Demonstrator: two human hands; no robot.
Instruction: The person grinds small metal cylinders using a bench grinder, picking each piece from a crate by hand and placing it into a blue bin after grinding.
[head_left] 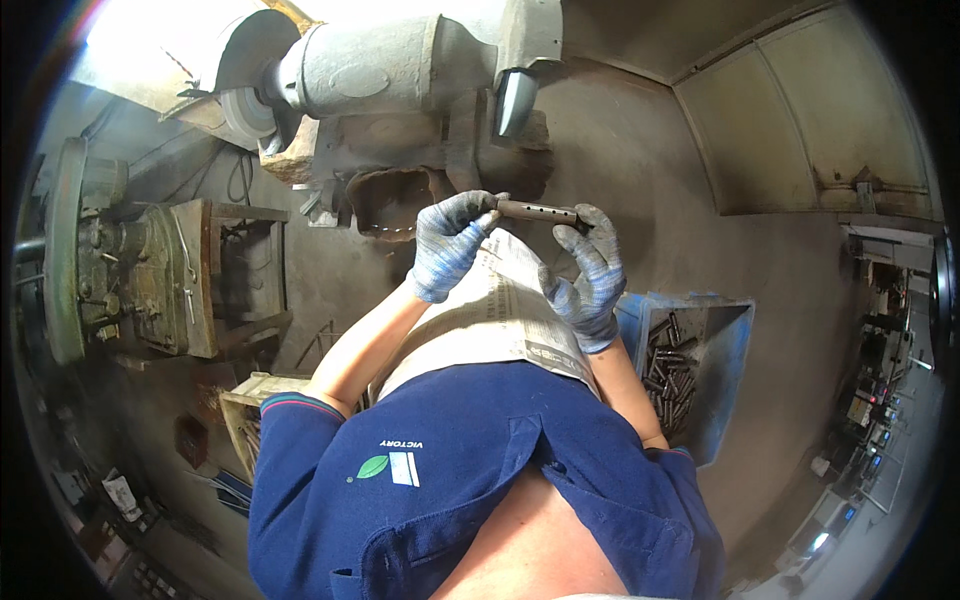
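A short dark metal tube [537,212] with a row of small holes along its side is held crosswise in front of me. My left hand [450,245], in a grey-and-blue work glove, pinches its left end. At the other end, the gloved fingertips of my right hand [588,275] close on the tube. Beyond both hands stands a bench grinder [370,65], with a pale wheel [247,112] at its left end; the tube is apart from it. Newspaper sheets [490,320] cover my lap beneath the hands.
A blue bin [728,370] beside my right arm holds several dark metal tubes [670,380]. Under the grinder sits a rusty pot [395,205]. To the left are a heavy machine [160,275] and a wooden crate [245,410]. Metal panels [810,110] stand at the far right.
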